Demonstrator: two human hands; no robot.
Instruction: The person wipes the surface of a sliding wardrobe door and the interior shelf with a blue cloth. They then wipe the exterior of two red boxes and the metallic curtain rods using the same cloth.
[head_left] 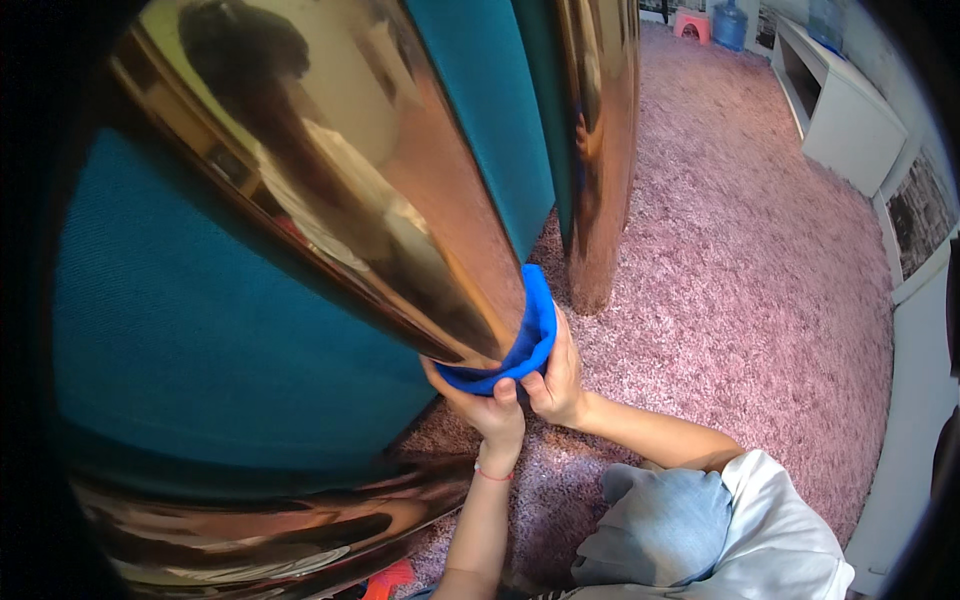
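A bright blue cloth (541, 318) is wrapped part-way around the lower end of a shiny gold-coloured panel (440, 150), close to the carpet. My left hand (488, 408) grips the cloth's near left side, its thumb on the front edge. From the right, my right hand (562, 382) holds the same cloth, fingers running up along its outer side. Both thumbs nearly meet at the front. The panel's polished face mirrors a dark head and the room. Some fingertips are hidden behind the cloth and the panel.
Teal upholstered panels (200, 330) flank the gold one. A second gold panel (600, 200) stands farther right, and a curved gold base (290, 530) lies at lower left. Pink shaggy carpet (740, 260) covers the floor. A white cabinet (850, 120), blue water jug (729, 27) and pink stool (691, 26) stand far right.
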